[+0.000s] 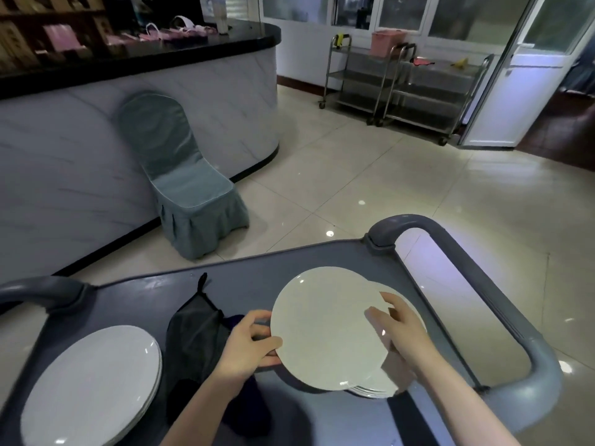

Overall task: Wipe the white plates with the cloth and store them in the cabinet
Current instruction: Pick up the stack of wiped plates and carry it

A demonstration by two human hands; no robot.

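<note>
Biggest thing first: the curved marble-look counter w/ black top fills the far left, pink bits on it too blurry to name. Right under us, the grey plastic service cart, handle loops at both ends. Far right by the windows, two stainless steel trolleys side by side. Against the counter front stands a chair in a blue-grey fabric cover.

On the cart's left end, a stack of round white plates lies flat, no hand on it. Right end, here's the action: a single round white plate held over a second stack of white plates, shifted left of it so only that stack's right & near edges peek out. Lifted clear or resting, can't tell. A dark crumpled cloth lies on the cart btw the two stacks, partly under the left forearm.

Now the left hand grips the single plate's left rim, thumb on top, fingers curled beneath. The right hand holds the opposite rim, thumb on the plate face, fingers hooked round the edge, a bit blurred
</note>
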